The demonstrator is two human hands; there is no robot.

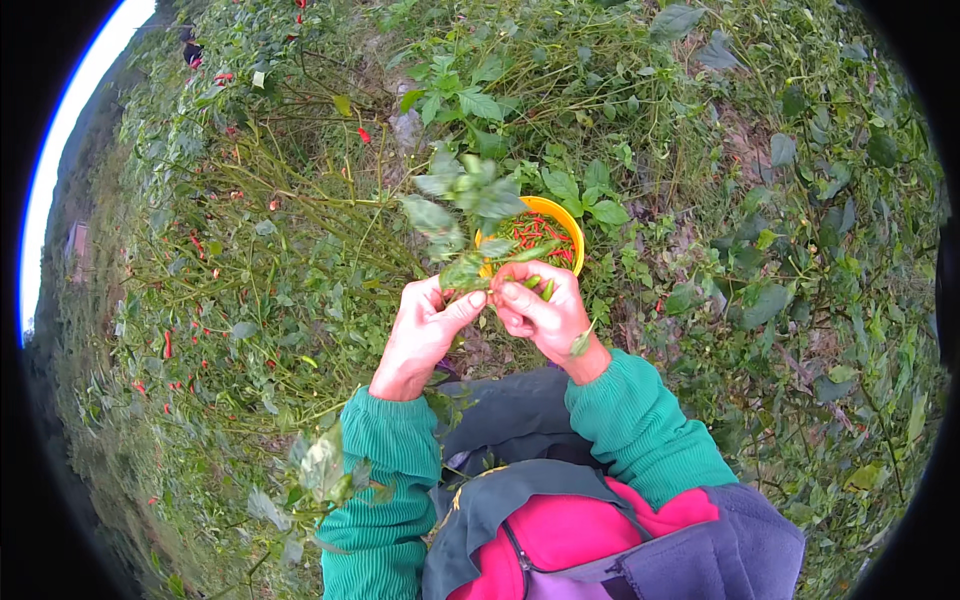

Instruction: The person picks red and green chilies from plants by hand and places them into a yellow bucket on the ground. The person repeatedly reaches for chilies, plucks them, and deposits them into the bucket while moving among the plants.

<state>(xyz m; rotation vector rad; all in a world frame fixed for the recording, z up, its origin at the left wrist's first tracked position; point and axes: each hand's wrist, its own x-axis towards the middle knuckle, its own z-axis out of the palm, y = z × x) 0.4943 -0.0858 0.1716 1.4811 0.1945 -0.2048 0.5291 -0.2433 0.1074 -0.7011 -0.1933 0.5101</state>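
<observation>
My left hand (426, 322) pinches the stem of a leafy pepper sprig (469, 195) between thumb and forefinger. Some of the sprig's leaves are blurred. Close beside it, my right hand (546, 311) has its fingers curled around green chili peppers (548, 289), with thumb and forefinger at the same stem. Just beyond the hands stands a yellow bucket (577, 229), holding many red and green chilies (534, 231). The sprig and my right hand hide part of its rim.
Chili plants (300, 195) with red peppers (168, 343) crowd the left side. More leafy plants (765, 300) grow on the right. A leafy branch (322, 472) crosses near my left sleeve (394, 487). Far off at the upper left is a dark figure (192, 52), possibly a person.
</observation>
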